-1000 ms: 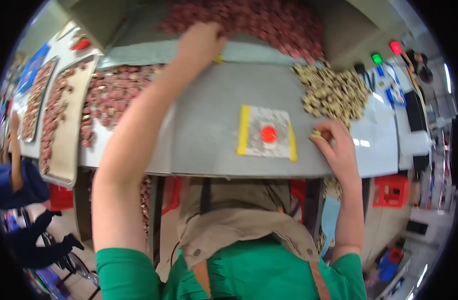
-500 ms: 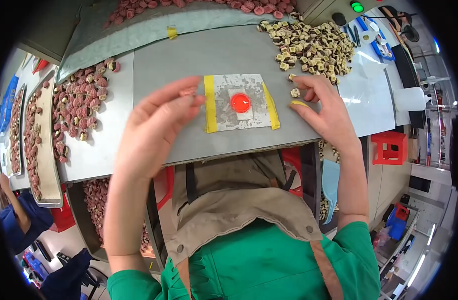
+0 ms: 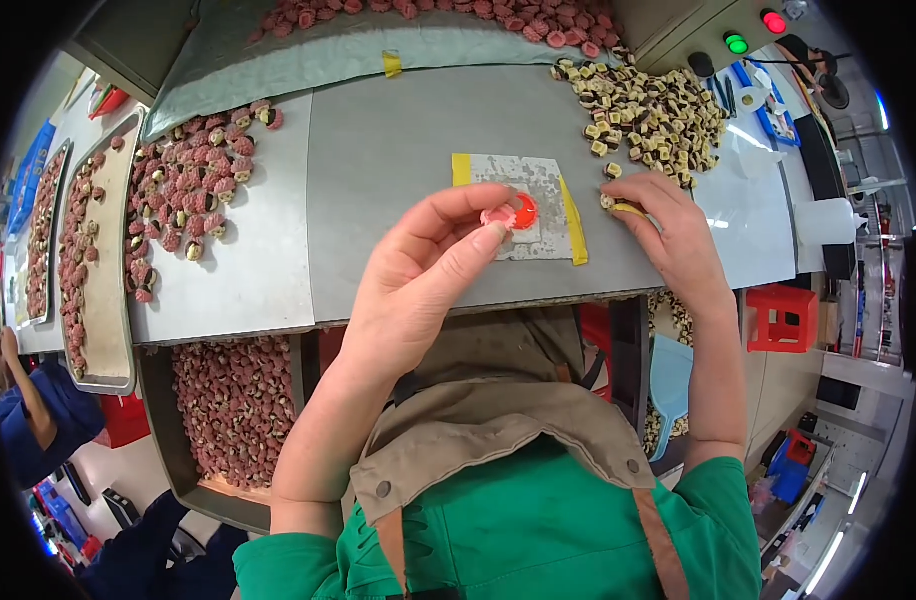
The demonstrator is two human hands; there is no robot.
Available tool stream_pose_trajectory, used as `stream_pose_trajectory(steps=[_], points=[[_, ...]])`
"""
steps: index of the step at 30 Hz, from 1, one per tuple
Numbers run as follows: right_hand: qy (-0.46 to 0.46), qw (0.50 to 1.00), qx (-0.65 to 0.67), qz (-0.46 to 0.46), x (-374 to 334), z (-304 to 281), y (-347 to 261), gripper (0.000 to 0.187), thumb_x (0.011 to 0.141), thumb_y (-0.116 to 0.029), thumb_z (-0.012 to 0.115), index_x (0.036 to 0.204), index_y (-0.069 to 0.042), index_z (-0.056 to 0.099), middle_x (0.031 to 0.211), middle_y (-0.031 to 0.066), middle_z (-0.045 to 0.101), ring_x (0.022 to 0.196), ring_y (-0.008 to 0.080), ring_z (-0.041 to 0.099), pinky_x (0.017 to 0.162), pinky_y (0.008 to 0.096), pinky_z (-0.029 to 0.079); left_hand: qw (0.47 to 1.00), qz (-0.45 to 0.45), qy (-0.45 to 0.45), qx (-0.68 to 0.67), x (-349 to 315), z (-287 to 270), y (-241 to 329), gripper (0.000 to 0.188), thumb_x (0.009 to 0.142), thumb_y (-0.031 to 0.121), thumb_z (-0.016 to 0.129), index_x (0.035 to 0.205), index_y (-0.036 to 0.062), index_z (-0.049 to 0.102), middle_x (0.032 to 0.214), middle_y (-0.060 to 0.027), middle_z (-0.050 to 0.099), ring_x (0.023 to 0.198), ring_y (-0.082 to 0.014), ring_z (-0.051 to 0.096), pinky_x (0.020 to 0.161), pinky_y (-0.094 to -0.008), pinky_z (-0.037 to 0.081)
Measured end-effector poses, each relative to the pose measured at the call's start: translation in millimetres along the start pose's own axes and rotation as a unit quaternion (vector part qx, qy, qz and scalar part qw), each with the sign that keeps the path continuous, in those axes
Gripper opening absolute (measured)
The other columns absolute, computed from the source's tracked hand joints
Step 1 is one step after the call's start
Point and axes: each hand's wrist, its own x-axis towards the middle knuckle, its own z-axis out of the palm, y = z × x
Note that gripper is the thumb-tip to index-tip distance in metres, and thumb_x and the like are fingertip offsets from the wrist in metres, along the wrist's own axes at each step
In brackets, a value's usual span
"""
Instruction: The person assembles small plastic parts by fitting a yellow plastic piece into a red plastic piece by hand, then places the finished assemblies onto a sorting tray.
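Note:
My left hand [image 3: 408, 265] pinches a pink, hollow raspberry-shaped cup [image 3: 496, 216] between thumb and fingertips, just in front of a glowing red disc [image 3: 526, 210]. That disc sits in the middle of a grey-stained white sheet [image 3: 548, 240], which has yellow tape along both sides. To the right, my right hand [image 3: 673, 235] has its fingertips closed on a small cream-and-brown piece [image 3: 607, 201] at the table surface. Something yellow [image 3: 628, 208] covers the tip of the right thumb. Another loose cream-and-brown piece [image 3: 613, 171] lies just beyond those fingers.
Many cream-and-brown pieces [image 3: 658, 115] are heaped at the back right. Pink cups [image 3: 538, 22] lie along the far side. Joined raspberry-shaped pieces [image 3: 193, 180] spread at left, beside a metal tray [image 3: 103, 290]. An open drawer [image 3: 233, 410] below holds more. A white bottle [image 3: 823, 222] stands right.
My left hand has moved right with the pink cup, up to the red disc. The right fingers have closed onto a cream-and-brown piece. The whole view has shifted slightly.

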Motion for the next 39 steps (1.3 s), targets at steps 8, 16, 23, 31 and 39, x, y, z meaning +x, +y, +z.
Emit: stream_pose_trajectory(steps=[8, 16, 23, 31, 39], points=[[0.008, 0.995, 0.081, -0.061, 16, 18, -42, 0.021, 0.081, 0.000, 0.061, 0.102, -0.002, 0.062, 0.096, 0.0115, 0.058, 0.086, 0.0263, 0.057, 0.075, 0.0326, 0.048, 1.000, 0.007, 0.015, -0.018, -2, -2, -7, 0.035, 0.095, 0.013, 0.054, 0.128, 0.0016, 0.051, 0.116, -0.0044, 0.058, 0.102, -0.0105, 0.056, 0.089, -0.0250, 0.044], [0.007, 0.993, -0.012, -0.116, 30, 43, -45, 0.022, 0.077, -0.002, 0.064, 0.099, -0.004, 0.062, 0.091, 0.0104, 0.057, 0.085, 0.0277, 0.057, 0.071, 0.0359, 0.047, 0.995, -0.009, 0.027, -0.098, 0, -5, -6, 0.036, 0.097, 0.016, 0.051, 0.130, 0.0030, 0.048, 0.111, -0.0015, 0.058, 0.098, -0.0095, 0.056, 0.087, -0.0236, 0.044], [0.008, 0.990, -0.016, -0.141, 30, 43, -41, 0.024, 0.077, -0.001, 0.064, 0.100, -0.005, 0.062, 0.090, 0.0101, 0.056, 0.084, 0.0283, 0.057, 0.072, 0.0355, 0.048, 0.992, -0.002, 0.027, -0.120, -1, -8, -6, 0.036, 0.096, 0.016, 0.052, 0.129, 0.0021, 0.049, 0.109, -0.0011, 0.058, 0.097, -0.0092, 0.056, 0.086, -0.0232, 0.044], [0.030, 0.969, 0.246, -0.023, 23, 41, -50, 0.019, 0.084, -0.003, 0.061, 0.103, -0.003, 0.062, 0.097, 0.0101, 0.056, 0.089, 0.0207, 0.057, 0.077, 0.0311, 0.047, 0.991, -0.041, 0.030, -0.124, 1, -5, -2, 0.033, 0.096, 0.017, 0.053, 0.125, 0.0013, 0.050, 0.109, -0.0031, 0.060, 0.095, -0.0092, 0.058, 0.084, -0.0232, 0.046], [0.051, 0.969, 0.157, -0.185, 34, 44, -58, 0.021, 0.086, -0.002, 0.060, 0.107, -0.001, 0.059, 0.103, 0.0083, 0.055, 0.096, 0.0187, 0.057, 0.083, 0.0287, 0.047, 0.990, -0.038, 0.021, -0.136, 4, -6, -4, 0.032, 0.096, 0.019, 0.055, 0.122, 0.0006, 0.053, 0.110, -0.0052, 0.060, 0.098, -0.0111, 0.057, 0.086, -0.0255, 0.045]])
